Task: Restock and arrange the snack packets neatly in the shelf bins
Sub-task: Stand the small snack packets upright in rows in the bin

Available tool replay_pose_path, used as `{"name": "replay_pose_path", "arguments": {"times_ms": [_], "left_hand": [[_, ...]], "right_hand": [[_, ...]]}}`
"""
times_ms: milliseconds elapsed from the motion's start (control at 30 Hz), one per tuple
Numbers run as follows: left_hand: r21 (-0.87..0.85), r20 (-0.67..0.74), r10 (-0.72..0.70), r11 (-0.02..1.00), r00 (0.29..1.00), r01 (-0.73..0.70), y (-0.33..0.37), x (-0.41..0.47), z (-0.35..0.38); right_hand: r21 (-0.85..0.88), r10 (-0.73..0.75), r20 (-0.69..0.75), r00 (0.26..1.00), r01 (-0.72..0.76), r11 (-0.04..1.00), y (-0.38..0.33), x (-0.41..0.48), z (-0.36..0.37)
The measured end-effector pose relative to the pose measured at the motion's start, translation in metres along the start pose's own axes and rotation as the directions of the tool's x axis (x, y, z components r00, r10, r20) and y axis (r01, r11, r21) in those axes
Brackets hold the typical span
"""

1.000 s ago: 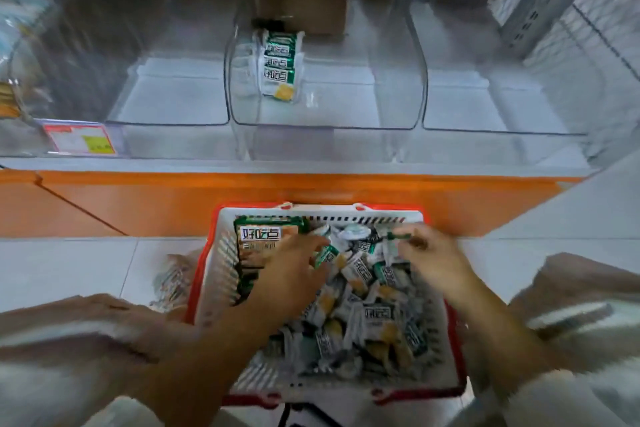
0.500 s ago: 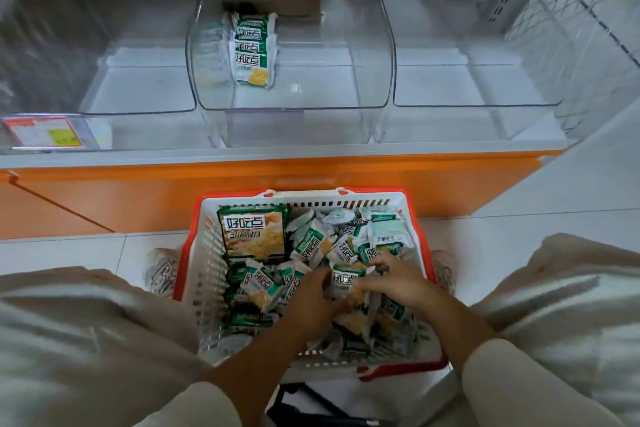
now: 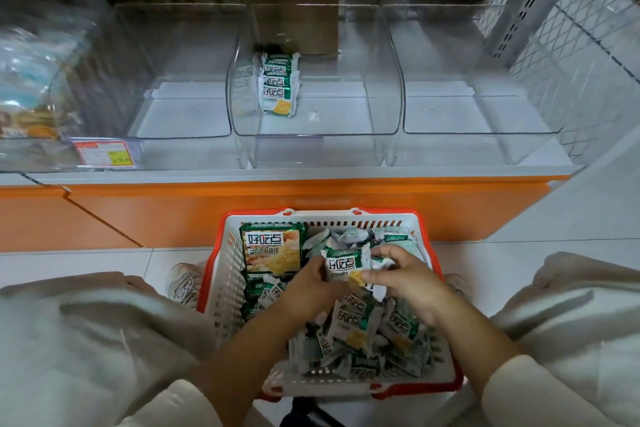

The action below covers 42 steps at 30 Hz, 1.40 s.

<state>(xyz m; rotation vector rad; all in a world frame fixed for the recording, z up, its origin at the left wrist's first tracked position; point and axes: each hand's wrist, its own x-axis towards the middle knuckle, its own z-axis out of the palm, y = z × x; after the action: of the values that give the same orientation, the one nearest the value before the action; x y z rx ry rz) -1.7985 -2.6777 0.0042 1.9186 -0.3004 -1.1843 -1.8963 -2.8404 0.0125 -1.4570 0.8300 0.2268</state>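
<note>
Across the upper half of the frame runs a shelf on an orange base (image 3: 311,204), with a wire mesh panel (image 3: 571,45) at the upper right. Three clear plastic bins stand side by side on it: the left bin (image 3: 180,114), the middle bin (image 3: 346,114) and the right bin (image 3: 478,114). A brown cardboard box (image 3: 304,28) shows behind the middle one. The person's knees in pale cloth (image 3: 86,340) fill the lower corners. Between them, on the tiled floor just in front of the orange base, sits a white basket with a red rim (image 3: 221,253). A heap of small green-and-white snack packets (image 3: 360,333) lies loose across its centre and right. A larger green packet (image 3: 272,248) lies flat in its upper left corner. Over the heap, the left hand (image 3: 311,284) and the right hand (image 3: 405,277) meet at centre frame, the forearms covering the lower part of the basket. Both pinch one small packet (image 3: 343,263), the left at its left edge and the right thumb at its lower right corner. In the middle bin, a short stack of packets (image 3: 277,87) leans upright by its left wall, toward the back. A red and yellow price label (image 3: 104,152) sits on the shelf front at the left, and a shoe (image 3: 183,284) shows just left of the basket.
</note>
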Motion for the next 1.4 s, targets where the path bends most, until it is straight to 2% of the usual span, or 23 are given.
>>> {"name": "replay_pose_path", "arguments": {"times_ms": [133, 333, 433, 533, 600, 700, 800, 933, 1067, 1200, 1400], "left_hand": [[-0.217, 0.011, 0.06, 0.975, 0.998, -0.056, 0.04, -0.021, -0.03], [-0.288, -0.038, 0.223, 0.931, 0.974, -0.224, 0.098, -0.051, -0.082], [-0.386, -0.063, 0.274, 0.88, 0.96, -0.277, 0.116, -0.055, -0.11], [-0.454, -0.157, 0.285, 0.829, 0.946, -0.326, 0.12, -0.049, -0.128], [-0.45, -0.22, 0.254, 0.83, 0.942, -0.329, 0.116, -0.043, -0.134], [-0.435, -0.207, 0.231, 0.849, 0.951, -0.301, 0.116, -0.035, -0.131], [-0.463, -0.169, 0.235, 0.839, 0.957, -0.288, 0.121, -0.034, -0.12], [-0.441, -0.233, 0.22, 0.844, 0.947, -0.304, 0.123, -0.027, -0.117], [-0.521, -0.343, 0.213, 0.767, 0.915, -0.374, 0.123, -0.02, -0.118], [-0.553, -0.435, 0.219, 0.701, 0.874, -0.45, 0.122, -0.02, -0.119], [-0.571, -0.506, 0.198, 0.652, 0.839, -0.498, 0.126, -0.023, -0.113]], "right_hand": [[0.06, -0.167, 0.006, 0.986, 0.166, 0.984, -0.041, -0.013, 0.003], [0.156, -0.306, 0.118, 0.945, 0.287, 0.945, -0.112, -0.027, 0.002], [0.205, -0.374, 0.156, 0.914, 0.341, 0.918, -0.146, -0.034, -0.001], [0.228, -0.432, 0.106, 0.896, 0.401, 0.887, -0.164, -0.031, -0.005], [0.245, -0.454, 0.071, 0.888, 0.426, 0.871, -0.167, -0.026, -0.005], [0.248, -0.436, 0.007, 0.9, 0.421, 0.873, -0.163, -0.017, -0.001], [0.148, -0.433, 0.014, 0.901, 0.427, 0.892, -0.163, -0.009, 0.01], [0.018, -0.438, 0.026, 0.899, 0.438, 0.899, -0.17, 0.0, 0.022], [0.131, -0.378, 0.024, 0.926, 0.372, 0.919, -0.172, 0.008, 0.033], [0.218, -0.327, 0.102, 0.94, 0.299, 0.929, -0.169, 0.011, 0.045], [0.277, -0.353, 0.012, 0.936, 0.336, 0.9, -0.172, 0.008, 0.052]]}}
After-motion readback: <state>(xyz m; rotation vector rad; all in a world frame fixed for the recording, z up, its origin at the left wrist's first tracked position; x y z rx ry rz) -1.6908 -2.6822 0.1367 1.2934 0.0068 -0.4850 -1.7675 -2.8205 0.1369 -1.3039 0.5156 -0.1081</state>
